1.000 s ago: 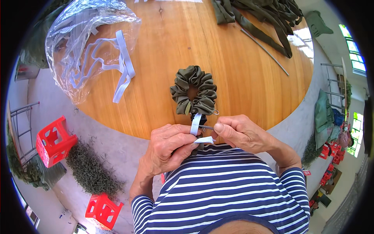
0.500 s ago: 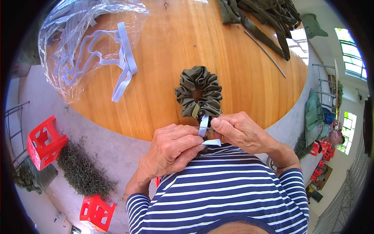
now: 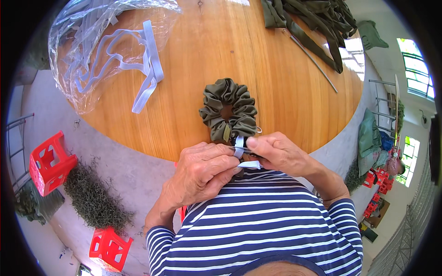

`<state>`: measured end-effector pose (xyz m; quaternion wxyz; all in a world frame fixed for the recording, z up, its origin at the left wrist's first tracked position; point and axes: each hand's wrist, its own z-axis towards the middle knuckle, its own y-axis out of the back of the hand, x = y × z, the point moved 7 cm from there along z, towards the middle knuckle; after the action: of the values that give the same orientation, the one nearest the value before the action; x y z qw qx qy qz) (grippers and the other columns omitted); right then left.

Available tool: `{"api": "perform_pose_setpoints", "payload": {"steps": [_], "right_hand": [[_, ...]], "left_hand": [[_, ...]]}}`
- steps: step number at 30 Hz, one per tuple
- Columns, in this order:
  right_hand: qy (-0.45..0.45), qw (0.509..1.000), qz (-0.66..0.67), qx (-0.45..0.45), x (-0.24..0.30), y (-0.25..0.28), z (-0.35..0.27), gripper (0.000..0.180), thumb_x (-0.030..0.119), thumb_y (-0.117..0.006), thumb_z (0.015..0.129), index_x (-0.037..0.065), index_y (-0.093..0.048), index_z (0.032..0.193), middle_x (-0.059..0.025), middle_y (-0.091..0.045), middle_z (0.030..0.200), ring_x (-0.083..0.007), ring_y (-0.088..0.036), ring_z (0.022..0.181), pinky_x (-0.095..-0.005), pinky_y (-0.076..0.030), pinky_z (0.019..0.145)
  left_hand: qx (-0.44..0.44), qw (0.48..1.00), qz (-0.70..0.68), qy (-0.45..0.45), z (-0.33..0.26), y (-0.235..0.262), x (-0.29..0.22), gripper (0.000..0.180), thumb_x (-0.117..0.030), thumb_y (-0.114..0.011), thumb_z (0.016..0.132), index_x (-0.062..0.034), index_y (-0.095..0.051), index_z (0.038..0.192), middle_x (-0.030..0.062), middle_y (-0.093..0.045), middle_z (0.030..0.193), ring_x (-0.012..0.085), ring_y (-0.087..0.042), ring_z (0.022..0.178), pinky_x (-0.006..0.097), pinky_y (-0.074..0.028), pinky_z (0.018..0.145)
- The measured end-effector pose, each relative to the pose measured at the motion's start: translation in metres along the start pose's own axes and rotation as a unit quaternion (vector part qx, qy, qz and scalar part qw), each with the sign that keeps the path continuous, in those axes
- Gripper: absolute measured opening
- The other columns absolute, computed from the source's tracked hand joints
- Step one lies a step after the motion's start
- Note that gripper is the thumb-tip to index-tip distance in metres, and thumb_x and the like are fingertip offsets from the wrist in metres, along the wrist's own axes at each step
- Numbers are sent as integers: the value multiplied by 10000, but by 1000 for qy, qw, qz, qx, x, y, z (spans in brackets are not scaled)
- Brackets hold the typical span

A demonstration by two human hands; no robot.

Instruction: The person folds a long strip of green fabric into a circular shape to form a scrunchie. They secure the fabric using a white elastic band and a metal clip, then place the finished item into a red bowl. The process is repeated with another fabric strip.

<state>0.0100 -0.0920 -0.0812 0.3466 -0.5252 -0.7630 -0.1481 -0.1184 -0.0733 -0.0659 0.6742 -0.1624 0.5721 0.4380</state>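
An olive-green scrunchie (image 3: 229,110) lies on the table near its front edge, its gathered ring toward the far side. From its near end a strip of white elastic (image 3: 239,146) runs down between my hands. My left hand (image 3: 205,170) is closed, fingers curled, pinching the elastic; a loose white end (image 3: 250,164) sticks out by its fingertips. My right hand (image 3: 281,154) is closed too, thumb pressed on a thin dark metal tool (image 3: 244,150) that crosses the elastic. Fingers hide most of this tool, so its kind is unclear.
A clear plastic bag (image 3: 85,55) of white elastic sits at the far left, with loose elastic (image 3: 151,60) spilling out. Olive fabric strips (image 3: 317,23) and a thin metal rod (image 3: 314,64) lie far right. Red stools (image 3: 51,163) stand on the floor at left.
The scrunchie has shifted slightly left, and my right hand a little left with it. Both hands keep their grip. The whole view has moved slightly.
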Motion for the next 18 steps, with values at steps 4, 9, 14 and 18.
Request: {"api": "perform_pose_setpoints", "payload": {"steps": [4,9,14,18], "right_hand": [[-40,999,7,26,-1,0,-1,491,424,-421,907,22,-551,657,37,-378,536,-42,-308,484,-206,-242,428],[-18,1000,-3,18,1,-2,-2,498,431,-431,901,35,-543,621,44,-372,512,-42,-307,468,-205,-233,420],[-1,999,-32,22,7,-1,-9,464,386,-451,902,49,-544,598,32,-416,537,-40,-322,473,-204,-244,422],[242,959,-84,-124,27,39,-21,384,327,-452,903,46,-563,666,20,-457,579,-55,-393,532,-224,-333,483]], "left_hand": [[7,1000,10,13,2,0,-2,144,-43,-664,653,-34,-602,783,78,-604,780,209,-584,675,303,-420,555],[21,999,22,22,2,-3,1,143,-37,-654,654,-37,-604,789,72,-603,787,205,-579,665,298,-414,548],[18,999,30,22,4,-4,0,135,-37,-650,660,-37,-605,787,70,-607,789,207,-582,676,296,-420,548],[-6,1000,-21,17,2,-1,3,112,-19,-645,685,-19,-616,793,90,-623,797,206,-603,720,288,-456,597]]}}
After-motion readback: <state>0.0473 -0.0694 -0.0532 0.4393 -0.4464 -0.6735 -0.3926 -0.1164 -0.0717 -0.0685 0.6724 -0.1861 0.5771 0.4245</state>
